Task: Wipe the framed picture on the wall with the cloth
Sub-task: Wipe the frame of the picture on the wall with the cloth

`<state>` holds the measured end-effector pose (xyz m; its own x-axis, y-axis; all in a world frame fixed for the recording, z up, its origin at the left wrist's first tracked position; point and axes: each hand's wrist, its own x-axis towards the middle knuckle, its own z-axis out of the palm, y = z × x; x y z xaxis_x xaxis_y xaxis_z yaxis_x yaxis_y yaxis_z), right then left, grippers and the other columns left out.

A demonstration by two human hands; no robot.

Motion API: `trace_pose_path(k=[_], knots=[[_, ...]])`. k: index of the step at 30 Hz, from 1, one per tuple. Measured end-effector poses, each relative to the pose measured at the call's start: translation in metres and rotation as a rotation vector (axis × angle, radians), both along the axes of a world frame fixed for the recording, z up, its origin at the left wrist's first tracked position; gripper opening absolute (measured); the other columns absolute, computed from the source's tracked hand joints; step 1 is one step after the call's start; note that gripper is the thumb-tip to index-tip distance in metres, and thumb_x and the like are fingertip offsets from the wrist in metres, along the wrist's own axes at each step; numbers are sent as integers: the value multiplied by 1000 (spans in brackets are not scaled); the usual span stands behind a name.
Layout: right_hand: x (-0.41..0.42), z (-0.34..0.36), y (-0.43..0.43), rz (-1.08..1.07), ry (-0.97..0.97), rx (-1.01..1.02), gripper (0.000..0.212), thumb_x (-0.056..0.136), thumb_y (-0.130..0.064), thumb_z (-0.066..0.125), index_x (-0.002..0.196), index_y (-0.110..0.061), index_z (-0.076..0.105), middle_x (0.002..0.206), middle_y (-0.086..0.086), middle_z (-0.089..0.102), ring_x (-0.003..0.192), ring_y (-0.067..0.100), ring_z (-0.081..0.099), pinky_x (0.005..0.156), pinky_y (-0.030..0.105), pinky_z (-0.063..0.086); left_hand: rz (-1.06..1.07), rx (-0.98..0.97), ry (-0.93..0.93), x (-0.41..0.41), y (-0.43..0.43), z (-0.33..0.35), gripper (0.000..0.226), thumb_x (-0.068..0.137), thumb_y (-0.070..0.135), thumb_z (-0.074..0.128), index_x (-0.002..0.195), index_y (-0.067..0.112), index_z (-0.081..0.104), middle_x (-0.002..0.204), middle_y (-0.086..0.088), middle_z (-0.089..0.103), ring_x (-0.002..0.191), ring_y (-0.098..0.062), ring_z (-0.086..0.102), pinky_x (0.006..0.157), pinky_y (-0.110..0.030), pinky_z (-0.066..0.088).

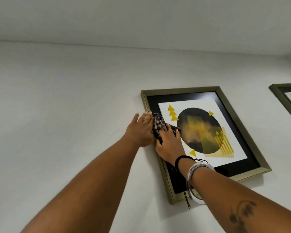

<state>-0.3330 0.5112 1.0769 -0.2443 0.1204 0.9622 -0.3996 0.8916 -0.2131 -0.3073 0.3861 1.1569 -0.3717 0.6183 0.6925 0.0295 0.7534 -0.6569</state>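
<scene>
A gold-framed picture [242, 118] hangs on the white wall, showing a dark circle and yellow triangles on white paper with a black mat. A dark checked cloth [158, 125] is pressed against the glass near the frame's left side. My right hand [170, 143] lies flat on the cloth, fingers spread over it, wrist wearing bangles and a black cord. My left hand [141, 130] rests against the frame's left edge, fingers extended upward, touching the cloth's left side.
A second gold-framed picture [287, 98] is partly visible at the right edge. The white wall [65, 106] stretches to the left, and the ceiling [141, 19] meets it above.
</scene>
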Motion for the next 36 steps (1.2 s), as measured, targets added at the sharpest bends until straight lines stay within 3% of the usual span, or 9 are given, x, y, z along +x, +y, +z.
trace_pose_path(k=[3, 8, 12, 17, 22, 27, 29, 33, 36], knots=[[-11, -14, -1, 47, 73, 3, 67, 91, -36, 44, 154, -20, 27, 164, 2, 26, 155, 18, 11, 127, 46, 1, -111, -7, -38, -13, -3, 4, 71, 95, 38, 28, 154, 9, -2, 164, -12, -9, 150, -23, -9, 120, -44, -7], [-13, -66, -11, 80, 130, -21, 67, 91, -49, 46, 149, -17, 37, 160, 4, 36, 151, 21, 25, 126, 46, 8, -236, 30, -90, -26, -8, 6, 70, 94, 34, 28, 154, 10, 0, 163, -10, -11, 150, -20, -10, 119, -43, -11], [-10, -113, -7, 75, 83, 13, 70, 91, -59, 44, 148, -18, 38, 159, 2, 37, 150, 20, 28, 125, 45, 12, -244, 31, -77, -32, -10, 6, 77, 92, 50, 24, 154, 12, 0, 164, -9, -11, 150, -20, -10, 118, -46, -12], [-7, -160, 4, 42, 49, 125, 78, 92, -64, 37, 155, -19, 24, 164, -2, 26, 154, 12, 15, 127, 43, 10, -136, 18, -23, -32, -2, 4, 110, 80, 79, 36, 152, 7, -5, 163, -13, -14, 150, -25, -12, 116, -51, -12], [-7, -139, 10, 28, -6, 174, 82, 94, -67, 27, 158, -21, 10, 168, -2, 13, 155, 11, 2, 128, 40, 4, -55, 35, -70, -25, 4, 7, 112, 79, 78, 41, 152, 8, -6, 162, -12, -17, 150, -25, -13, 116, -53, -11], [-4, -71, 0, 67, -32, 98, 82, 95, -64, 31, 158, -15, 13, 168, 7, 13, 156, 20, 5, 127, 41, -2, -72, 59, -60, -23, 4, 10, 86, 91, 50, 39, 153, 11, -4, 163, -9, -16, 150, -24, -9, 115, -54, -13], [-6, -81, -5, 58, -17, 73, 84, 93, -66, 32, 157, -14, 15, 167, 7, 16, 155, 21, 8, 127, 42, -1, -69, 61, -48, -21, 4, 8, 85, 90, 51, 38, 154, 12, -2, 163, -9, -15, 151, -24, -6, 115, -55, -13], [-9, -140, -1, -6, 70, 125, 82, 92, -67, 35, 157, -19, 18, 164, 3, 26, 153, 21, 20, 126, 44, 12, -20, 77, -41, -21, 9, 2, 115, 75, 80, 42, 153, 9, -6, 163, -11, -16, 151, -28, -6, 114, -56, -14], [-7, -167, 21, 50, 99, 241, 77, 95, -61, 38, 158, -23, 13, 166, -4, 22, 154, 12, 14, 125, 42, 18, 5, 83, -44, -22, 13, 5, 132, 62, 90, 45, 152, 9, -7, 162, -11, -17, 150, -27, -11, 114, -56, -15]])
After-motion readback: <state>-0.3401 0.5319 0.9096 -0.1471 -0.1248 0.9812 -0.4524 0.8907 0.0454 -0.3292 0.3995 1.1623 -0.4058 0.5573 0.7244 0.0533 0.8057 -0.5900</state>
